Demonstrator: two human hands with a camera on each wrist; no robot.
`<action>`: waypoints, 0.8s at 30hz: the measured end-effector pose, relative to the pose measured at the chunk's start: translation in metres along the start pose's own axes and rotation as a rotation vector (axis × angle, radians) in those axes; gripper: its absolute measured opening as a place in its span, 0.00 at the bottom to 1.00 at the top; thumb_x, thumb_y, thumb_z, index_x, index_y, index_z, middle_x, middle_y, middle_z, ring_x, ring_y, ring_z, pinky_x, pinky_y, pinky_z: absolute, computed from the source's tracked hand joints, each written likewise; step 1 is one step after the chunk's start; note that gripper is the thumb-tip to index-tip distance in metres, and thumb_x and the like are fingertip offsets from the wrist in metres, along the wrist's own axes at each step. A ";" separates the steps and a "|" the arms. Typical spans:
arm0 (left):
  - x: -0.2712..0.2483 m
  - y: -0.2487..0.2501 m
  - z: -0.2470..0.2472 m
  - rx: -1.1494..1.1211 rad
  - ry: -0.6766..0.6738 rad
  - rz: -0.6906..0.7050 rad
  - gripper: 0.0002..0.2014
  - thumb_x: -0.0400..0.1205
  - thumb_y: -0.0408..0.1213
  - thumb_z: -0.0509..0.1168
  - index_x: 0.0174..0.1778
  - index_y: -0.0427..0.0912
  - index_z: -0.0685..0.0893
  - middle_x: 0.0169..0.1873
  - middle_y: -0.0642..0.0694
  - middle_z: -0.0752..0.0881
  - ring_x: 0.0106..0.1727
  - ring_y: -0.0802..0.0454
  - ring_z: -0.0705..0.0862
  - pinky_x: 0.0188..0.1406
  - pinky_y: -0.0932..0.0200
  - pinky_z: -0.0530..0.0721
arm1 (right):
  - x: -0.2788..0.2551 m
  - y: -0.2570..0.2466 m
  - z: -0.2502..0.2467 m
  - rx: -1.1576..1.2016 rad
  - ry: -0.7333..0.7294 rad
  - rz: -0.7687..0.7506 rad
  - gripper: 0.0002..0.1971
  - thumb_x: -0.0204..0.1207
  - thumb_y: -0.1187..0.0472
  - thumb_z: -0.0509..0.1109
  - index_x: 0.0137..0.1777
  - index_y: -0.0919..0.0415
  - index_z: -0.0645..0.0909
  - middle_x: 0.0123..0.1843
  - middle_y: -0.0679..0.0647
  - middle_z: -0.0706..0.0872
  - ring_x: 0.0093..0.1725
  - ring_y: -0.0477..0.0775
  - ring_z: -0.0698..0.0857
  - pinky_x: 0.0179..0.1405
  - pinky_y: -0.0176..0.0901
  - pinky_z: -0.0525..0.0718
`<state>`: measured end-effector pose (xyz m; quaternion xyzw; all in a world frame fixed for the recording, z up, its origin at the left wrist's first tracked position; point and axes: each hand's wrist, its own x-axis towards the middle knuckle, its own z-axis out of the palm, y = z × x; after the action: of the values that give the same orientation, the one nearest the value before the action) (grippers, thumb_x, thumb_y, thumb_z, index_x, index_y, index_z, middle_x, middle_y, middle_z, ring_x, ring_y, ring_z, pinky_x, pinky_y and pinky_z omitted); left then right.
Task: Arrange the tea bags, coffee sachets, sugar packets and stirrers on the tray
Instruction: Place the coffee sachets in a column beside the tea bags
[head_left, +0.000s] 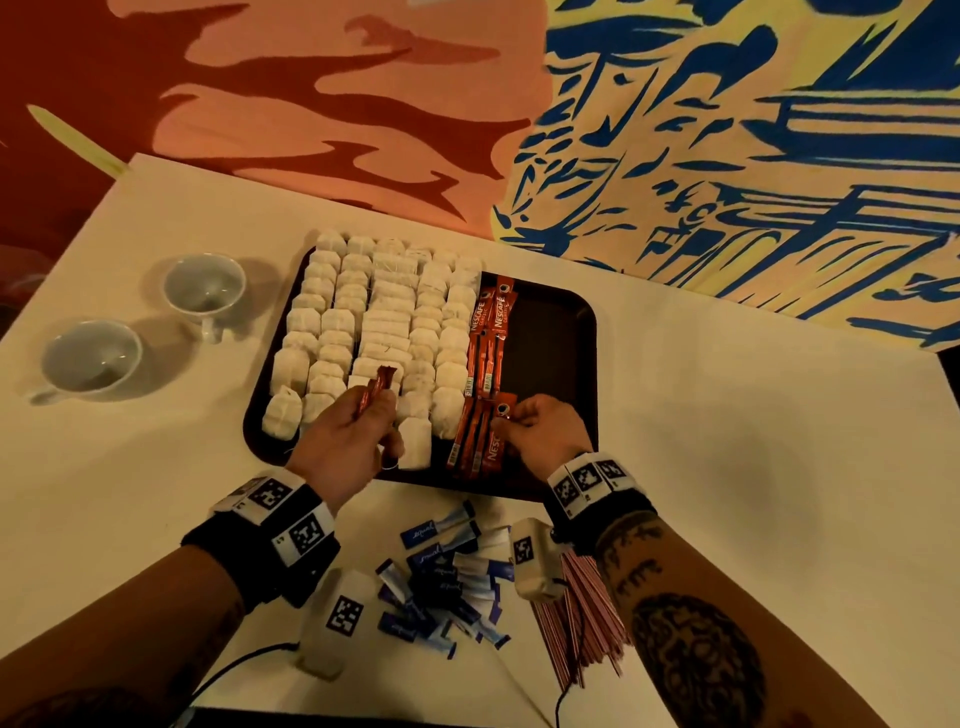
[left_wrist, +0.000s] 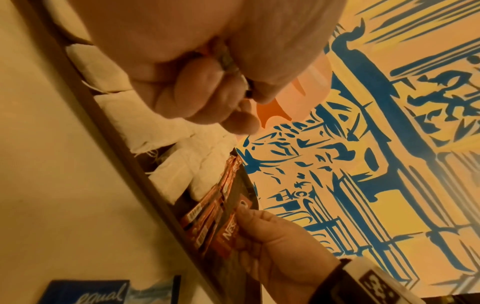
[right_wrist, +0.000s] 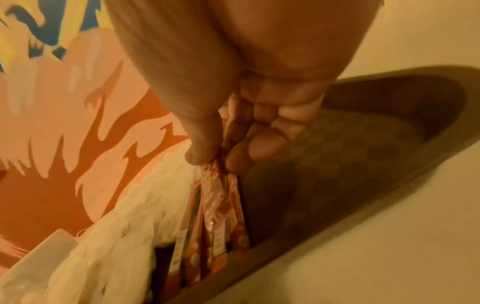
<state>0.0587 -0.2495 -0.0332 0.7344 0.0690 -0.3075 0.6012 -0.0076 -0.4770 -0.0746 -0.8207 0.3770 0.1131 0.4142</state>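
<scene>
A dark tray (head_left: 550, 322) holds rows of white tea bags (head_left: 363, 312) on its left half. Red coffee sachets (head_left: 493, 322) lie in a column beside them, and its right part is bare. My left hand (head_left: 376, 410) grips a small bunch of red sachets (head_left: 376, 387) above the near tea bags. My right hand (head_left: 511, 423) pinches one sachet (head_left: 498, 431) of the near group by its top end, thumb against finger (right_wrist: 210, 162). Blue sugar packets (head_left: 447, 577) lie heaped on the table before the tray. Striped stirrers (head_left: 576, 623) lie partly hidden under my right forearm.
Two white cups (head_left: 205, 288) (head_left: 91, 361) stand on the white table left of the tray. A painted wall rises right behind the table. White marker boxes hang under both wrists, with a black cable (head_left: 244, 660) trailing toward the near edge.
</scene>
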 end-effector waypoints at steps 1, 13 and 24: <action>-0.001 0.001 0.001 0.002 -0.014 0.012 0.13 0.89 0.49 0.58 0.44 0.46 0.80 0.28 0.46 0.86 0.20 0.53 0.73 0.17 0.63 0.66 | 0.002 0.000 0.004 0.022 -0.033 0.036 0.14 0.69 0.47 0.82 0.46 0.51 0.83 0.43 0.48 0.91 0.42 0.49 0.91 0.49 0.53 0.92; -0.005 0.000 0.005 0.041 -0.078 -0.029 0.15 0.88 0.46 0.60 0.47 0.42 0.87 0.31 0.45 0.77 0.30 0.53 0.77 0.21 0.62 0.73 | -0.006 -0.002 0.018 0.120 -0.044 0.148 0.14 0.69 0.54 0.84 0.46 0.54 0.82 0.39 0.53 0.91 0.35 0.51 0.92 0.41 0.50 0.93; -0.005 -0.002 0.017 0.205 -0.079 0.115 0.03 0.82 0.43 0.70 0.44 0.51 0.85 0.27 0.48 0.86 0.23 0.59 0.82 0.24 0.60 0.77 | -0.013 -0.005 0.009 0.038 0.025 0.138 0.18 0.70 0.38 0.78 0.46 0.50 0.81 0.40 0.51 0.91 0.38 0.50 0.91 0.43 0.49 0.91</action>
<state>0.0475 -0.2637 -0.0338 0.7820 -0.0286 -0.3068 0.5418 -0.0122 -0.4619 -0.0709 -0.7860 0.4399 0.1240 0.4163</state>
